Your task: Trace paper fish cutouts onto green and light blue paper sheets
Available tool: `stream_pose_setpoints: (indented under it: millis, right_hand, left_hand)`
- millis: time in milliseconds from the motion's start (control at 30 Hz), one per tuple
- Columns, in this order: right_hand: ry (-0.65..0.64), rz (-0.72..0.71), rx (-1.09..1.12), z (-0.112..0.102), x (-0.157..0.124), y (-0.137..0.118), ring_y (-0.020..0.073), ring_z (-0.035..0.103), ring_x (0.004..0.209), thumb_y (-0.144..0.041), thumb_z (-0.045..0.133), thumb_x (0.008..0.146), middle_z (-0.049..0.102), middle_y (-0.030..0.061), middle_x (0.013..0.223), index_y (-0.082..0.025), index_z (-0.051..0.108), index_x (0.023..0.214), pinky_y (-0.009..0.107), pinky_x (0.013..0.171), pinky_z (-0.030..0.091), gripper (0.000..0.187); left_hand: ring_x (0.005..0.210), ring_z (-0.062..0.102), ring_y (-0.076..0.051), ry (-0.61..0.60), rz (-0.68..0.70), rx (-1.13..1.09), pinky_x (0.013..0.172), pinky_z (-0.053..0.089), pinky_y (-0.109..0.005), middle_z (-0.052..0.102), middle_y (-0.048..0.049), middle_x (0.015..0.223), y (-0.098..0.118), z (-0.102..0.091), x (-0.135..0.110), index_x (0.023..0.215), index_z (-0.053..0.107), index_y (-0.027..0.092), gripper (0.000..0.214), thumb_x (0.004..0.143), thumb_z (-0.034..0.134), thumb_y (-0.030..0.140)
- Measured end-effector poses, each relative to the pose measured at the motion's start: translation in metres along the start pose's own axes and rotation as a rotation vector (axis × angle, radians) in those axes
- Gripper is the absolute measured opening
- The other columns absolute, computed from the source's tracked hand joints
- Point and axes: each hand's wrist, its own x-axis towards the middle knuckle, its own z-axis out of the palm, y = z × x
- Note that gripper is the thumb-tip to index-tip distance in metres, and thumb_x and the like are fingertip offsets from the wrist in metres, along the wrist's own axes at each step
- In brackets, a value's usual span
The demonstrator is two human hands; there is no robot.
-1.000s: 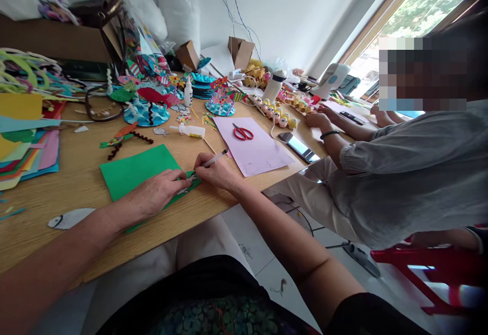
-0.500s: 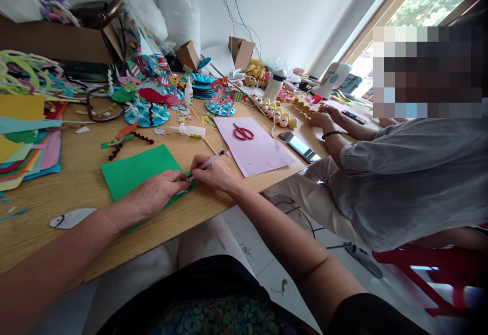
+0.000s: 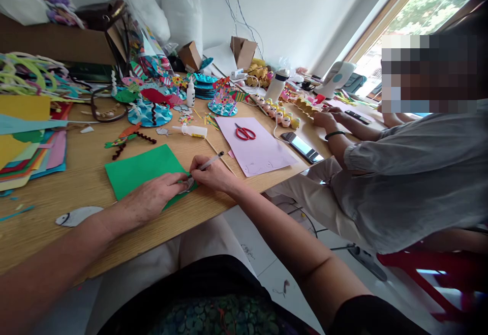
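Observation:
A green sheet of paper [image 3: 141, 170] lies near the table's front edge. On its right corner is a small white paper cutout [image 3: 187, 186] with dark lines, partly hidden by fingers. My left hand [image 3: 156, 192] lies over the sheet, fingers stretched out and pressing on the cutout. My right hand [image 3: 208, 172] is closed round a pen [image 3: 211, 161], its tip down at the cutout's edge, hidden by the fingers. A white fish-shaped cutout [image 3: 82, 216] with a black drawn face lies by my left forearm.
Red-handled scissors [image 3: 245, 132] lie on a lilac sheet [image 3: 259, 154]. A glue bottle [image 3: 193, 131] lies behind the green sheet, near a thin stick [image 3: 221, 157]. A phone [image 3: 302, 147] rests at right, beside a co-worker [image 3: 404, 177]. Coloured paper [image 3: 34, 159] is stacked at left.
My view has shifted slightly, so the table appears a little further right. The left fingers have drawn back slightly, showing more of the small cutout. The pen stays in my right hand.

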Motion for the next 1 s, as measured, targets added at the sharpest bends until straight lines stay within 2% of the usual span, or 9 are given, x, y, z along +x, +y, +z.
stream_pose_setpoints:
  millis: [333,500,867,1000]
  right_hand:
    - [-0.004,-0.002,-0.008,0.001,0.0,0.0,0.0071,0.045,0.052,-0.011,0.048,0.066,0.05,-0.0061,0.055,-0.017,0.05,0.065,0.017,0.048,0.033,0.006]
    - [-0.016,-0.015,0.002,0.003,0.001,0.002,0.0077,0.046,0.053,-0.013,0.048,0.066,0.051,-0.0058,0.056,-0.018,0.05,0.066,0.017,0.048,0.033,0.005]
    - [-0.023,-0.059,-0.012,0.005,0.002,0.005,0.0073,0.046,0.055,-0.014,0.048,0.068,0.05,-0.0058,0.057,-0.018,0.05,0.067,0.017,0.049,0.032,0.005]
    - [-0.001,-0.026,0.065,0.003,0.001,0.005,0.0076,0.047,0.053,-0.013,0.048,0.067,0.051,-0.0059,0.056,-0.017,0.05,0.067,0.017,0.049,0.034,0.005]
  left_hand:
    - [0.105,0.055,-0.021,0.003,-0.04,0.065,0.091,0.047,-0.035,0.06,-0.0055,0.115,0.007,0.002,-0.005,0.122,0.055,0.022,0.049,0.082,0.031,0.006]
    - [0.106,0.056,-0.019,0.062,-0.006,0.033,0.091,0.047,-0.033,0.06,-0.0049,0.116,0.006,0.002,-0.008,0.119,0.057,0.022,0.048,0.082,0.03,0.006]
    - [0.11,0.053,-0.019,0.073,-0.004,-0.006,0.095,0.044,-0.033,0.059,-0.004,0.12,0.005,0.005,-0.011,0.119,0.057,0.022,0.048,0.082,0.031,0.007]
    - [0.108,0.054,-0.019,0.087,-0.007,-0.004,0.094,0.045,-0.032,0.06,-0.0039,0.117,0.005,0.006,-0.012,0.118,0.057,0.023,0.047,0.082,0.031,0.007]
